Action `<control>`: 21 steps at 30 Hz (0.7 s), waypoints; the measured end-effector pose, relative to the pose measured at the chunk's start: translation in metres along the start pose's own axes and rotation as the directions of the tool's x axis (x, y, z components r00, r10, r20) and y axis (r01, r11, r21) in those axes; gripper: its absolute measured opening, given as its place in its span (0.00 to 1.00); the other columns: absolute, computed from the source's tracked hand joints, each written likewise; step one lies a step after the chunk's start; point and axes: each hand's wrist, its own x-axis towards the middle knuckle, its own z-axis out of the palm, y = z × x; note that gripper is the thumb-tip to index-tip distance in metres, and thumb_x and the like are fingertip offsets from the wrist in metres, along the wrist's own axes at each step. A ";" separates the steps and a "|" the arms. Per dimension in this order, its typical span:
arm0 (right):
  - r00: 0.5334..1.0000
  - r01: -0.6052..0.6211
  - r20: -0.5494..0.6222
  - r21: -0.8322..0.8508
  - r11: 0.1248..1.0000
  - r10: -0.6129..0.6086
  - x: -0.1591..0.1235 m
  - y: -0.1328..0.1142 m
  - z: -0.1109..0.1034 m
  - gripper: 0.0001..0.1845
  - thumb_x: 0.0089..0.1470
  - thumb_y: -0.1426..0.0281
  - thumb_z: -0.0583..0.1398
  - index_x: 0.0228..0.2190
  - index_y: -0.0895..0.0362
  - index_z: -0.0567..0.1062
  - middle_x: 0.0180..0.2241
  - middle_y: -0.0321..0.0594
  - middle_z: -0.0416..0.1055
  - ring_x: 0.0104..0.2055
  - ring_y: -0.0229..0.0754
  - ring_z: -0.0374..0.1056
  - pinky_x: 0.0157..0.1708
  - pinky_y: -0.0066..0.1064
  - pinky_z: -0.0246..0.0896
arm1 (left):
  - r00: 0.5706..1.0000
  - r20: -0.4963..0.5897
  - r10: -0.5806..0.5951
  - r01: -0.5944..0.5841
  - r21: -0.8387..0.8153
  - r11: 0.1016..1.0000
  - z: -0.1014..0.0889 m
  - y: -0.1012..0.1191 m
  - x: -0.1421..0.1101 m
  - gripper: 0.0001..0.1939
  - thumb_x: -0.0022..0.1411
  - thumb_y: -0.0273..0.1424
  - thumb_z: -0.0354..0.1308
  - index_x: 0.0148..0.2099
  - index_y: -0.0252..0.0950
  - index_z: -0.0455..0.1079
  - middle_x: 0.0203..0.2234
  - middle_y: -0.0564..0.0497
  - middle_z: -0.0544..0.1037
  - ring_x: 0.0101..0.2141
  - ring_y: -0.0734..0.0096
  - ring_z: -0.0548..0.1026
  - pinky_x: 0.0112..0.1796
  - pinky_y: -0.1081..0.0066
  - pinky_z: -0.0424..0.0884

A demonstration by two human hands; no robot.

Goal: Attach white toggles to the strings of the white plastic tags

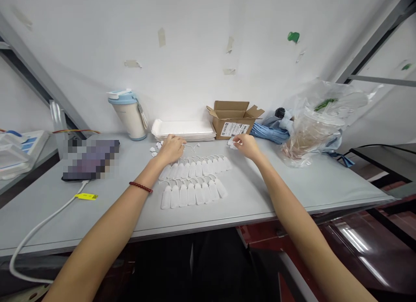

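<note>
My left hand [172, 149] is curled low over the table behind the rows of tags, its fingertips partly hidden. A thin white cord [192, 147] runs off to the right beside those fingertips. Small white pieces [154, 152] lie just left of this hand. In front of the cardboard box, my right hand [246, 144] pinches at a small white piece [231, 142], one of a little cluster there. Between my arms, flat whitish tags with looped cords lie side by side in two rows, a front row [191, 193] and a back row [196, 168].
Against the wall stand a tumbler [126, 115], a stack of white flat boxes [186, 128] and an open cardboard box [232, 120]. Blue cloth [271, 131] and a clear plastic bag [312, 133] are at right. A blurred-out device [94, 159] with a white cable [48, 217] is at left.
</note>
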 end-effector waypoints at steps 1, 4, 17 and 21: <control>1.000 0.005 0.004 -0.051 0.999 -0.005 0.001 0.004 0.001 0.14 0.50 0.76 0.55 0.39 0.60 0.75 0.42 0.50 0.72 0.45 0.48 0.65 0.44 0.34 0.56 | 1.000 0.010 -0.012 0.012 0.000 1.000 0.002 -0.001 0.000 0.20 0.57 0.27 0.44 0.45 0.34 0.74 0.47 0.43 0.75 0.49 0.52 0.63 0.50 0.53 0.58; 1.000 0.008 0.016 -0.147 0.989 -0.006 0.002 0.012 0.001 0.18 0.48 0.79 0.55 0.42 0.62 0.74 0.44 0.52 0.71 0.49 0.50 0.63 0.47 0.35 0.55 | 0.998 0.036 -0.052 0.052 0.000 0.999 0.005 -0.002 -0.001 0.19 0.58 0.28 0.44 0.45 0.37 0.74 0.50 0.44 0.73 0.51 0.48 0.61 0.48 0.50 0.57; 0.997 -0.004 0.075 -0.162 0.987 0.016 0.005 0.021 0.005 0.15 0.46 0.80 0.58 0.38 0.63 0.76 0.40 0.48 0.75 0.42 0.44 0.69 0.41 0.29 0.59 | 0.994 0.100 -0.039 0.030 0.091 0.995 0.001 0.005 -0.002 0.18 0.55 0.24 0.44 0.41 0.36 0.75 0.49 0.45 0.73 0.50 0.47 0.61 0.46 0.51 0.58; 0.998 0.007 0.069 -0.176 0.984 0.005 0.005 0.022 0.008 0.15 0.46 0.81 0.58 0.38 0.63 0.76 0.40 0.48 0.75 0.43 0.44 0.69 0.42 0.29 0.59 | 0.997 0.063 -0.036 0.032 0.063 0.997 0.002 0.005 -0.002 0.19 0.54 0.23 0.44 0.40 0.35 0.75 0.49 0.45 0.74 0.49 0.48 0.62 0.45 0.51 0.60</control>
